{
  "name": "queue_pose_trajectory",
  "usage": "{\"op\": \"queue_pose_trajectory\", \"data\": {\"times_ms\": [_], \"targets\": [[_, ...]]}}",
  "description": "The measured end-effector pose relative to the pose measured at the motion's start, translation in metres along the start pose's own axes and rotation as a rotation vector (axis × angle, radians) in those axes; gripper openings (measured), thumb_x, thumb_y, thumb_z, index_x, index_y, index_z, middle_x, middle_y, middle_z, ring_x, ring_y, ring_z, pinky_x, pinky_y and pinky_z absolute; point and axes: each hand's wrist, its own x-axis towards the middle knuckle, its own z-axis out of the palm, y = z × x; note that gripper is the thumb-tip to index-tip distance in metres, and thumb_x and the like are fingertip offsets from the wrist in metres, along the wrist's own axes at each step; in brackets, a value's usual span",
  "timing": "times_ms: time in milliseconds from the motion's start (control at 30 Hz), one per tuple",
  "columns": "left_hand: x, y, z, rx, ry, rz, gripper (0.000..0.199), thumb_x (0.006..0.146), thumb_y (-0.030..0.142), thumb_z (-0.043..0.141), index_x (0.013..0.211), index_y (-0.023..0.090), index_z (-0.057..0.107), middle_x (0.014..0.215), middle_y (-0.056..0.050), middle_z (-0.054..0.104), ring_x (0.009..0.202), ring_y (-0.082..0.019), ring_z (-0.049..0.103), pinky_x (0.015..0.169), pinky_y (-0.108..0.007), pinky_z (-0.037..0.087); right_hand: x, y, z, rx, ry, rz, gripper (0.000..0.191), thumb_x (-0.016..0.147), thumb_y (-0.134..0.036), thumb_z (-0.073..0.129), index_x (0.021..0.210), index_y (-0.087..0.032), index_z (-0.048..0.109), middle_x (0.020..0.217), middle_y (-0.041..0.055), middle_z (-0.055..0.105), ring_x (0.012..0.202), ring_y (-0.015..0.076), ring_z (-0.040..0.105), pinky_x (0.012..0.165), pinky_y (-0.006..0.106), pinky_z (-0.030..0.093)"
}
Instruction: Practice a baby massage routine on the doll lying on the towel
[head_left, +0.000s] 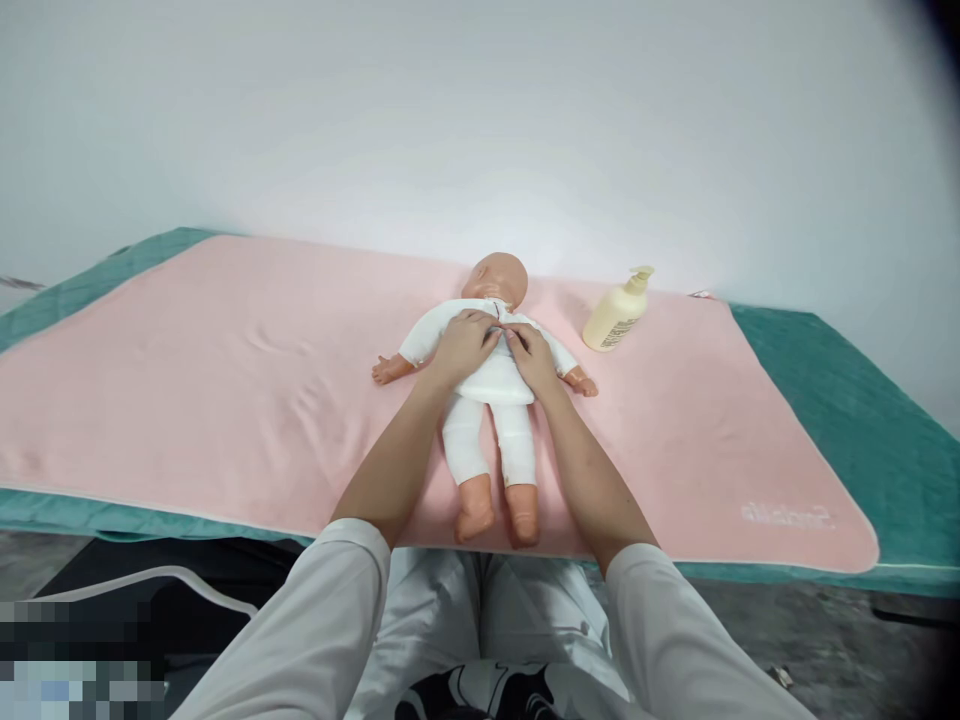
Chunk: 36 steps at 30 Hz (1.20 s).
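From white sleeves (322, 610), rests left hand (466, 348) and right hand (534, 358) on doll (495, 384), with fingers loosely open; likely light, padded, harder-headed, best lifted under torso.

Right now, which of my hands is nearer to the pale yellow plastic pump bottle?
Your right hand: it rests on the white-clad baby doll, left of the bottle; your left hand is farther left on it.

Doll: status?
Both hands, left and right, on doll's chest. Doll lying on pink mat. Pump bottle beside it, not between hands.
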Motion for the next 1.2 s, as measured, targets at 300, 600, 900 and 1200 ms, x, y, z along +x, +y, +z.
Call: {"op": "queue_pose_trajectory", "data": {"times_ms": [300, 600, 900, 1200], "targets": [[-0.003, 0.004, -0.003, 0.020, 0.032, 0.057, 0.035, 0.094, 0.024, 0.046, 0.121, 0.016, 0.065, 0.125, -0.011, 0.067, 0.120, -0.028, 0.056, 0.109, -0.044, 0.041, -0.004, -0.005, -0.002, -0.026, 0.000, -0.073, 0.049, 0.096, -0.061, 0.040, 0.119, -0.023, 0.061, 0.127, 0.0118, 0.064, 0.124, 0.0252, 0.055, 0.113, 0.046, 0.041], [-0.002, 0.008, -0.002, 0.104, -0.026, -0.036, 0.044, 0.096, 0.029, 0.043, 0.134, 0.015, 0.058, 0.142, -0.011, 0.057, 0.139, -0.027, 0.043, 0.120, -0.045, 0.029, -0.003, -0.010, -0.004, -0.057, -0.113, 0.015, 0.069, 0.095, -0.067, 0.035, 0.139, -0.015, 0.051, 0.147, 0.0152, 0.052, 0.140, 0.0251, 0.045, 0.122, 0.042, 0.030], [0.002, 0.006, -0.002, 0.102, -0.050, -0.023, 0.039, 0.095, 0.028, 0.043, 0.126, 0.015, 0.062, 0.133, -0.011, 0.063, 0.129, -0.028, 0.051, 0.114, -0.044, 0.035, 0.002, -0.006, -0.005, -0.068, -0.148, 0.041, 0.066, 0.096, -0.068, 0.031, 0.133, -0.021, 0.058, 0.141, 0.0118, 0.059, 0.135, 0.0257, 0.050, 0.120, 0.047, 0.032], [-0.003, 0.005, 0.000, 0.021, 0.083, 0.020, 0.032, 0.096, 0.028, 0.047, 0.120, 0.018, 0.066, 0.136, -0.010, 0.061, 0.134, -0.028, 0.045, 0.115, -0.047, 0.034, -0.002, 0.000, -0.002, 0.017, -0.034, -0.003, 0.061, 0.095, -0.066, 0.036, 0.132, -0.022, 0.059, 0.141, 0.0109, 0.059, 0.135, 0.0241, 0.050, 0.120, 0.047, 0.034]]}}
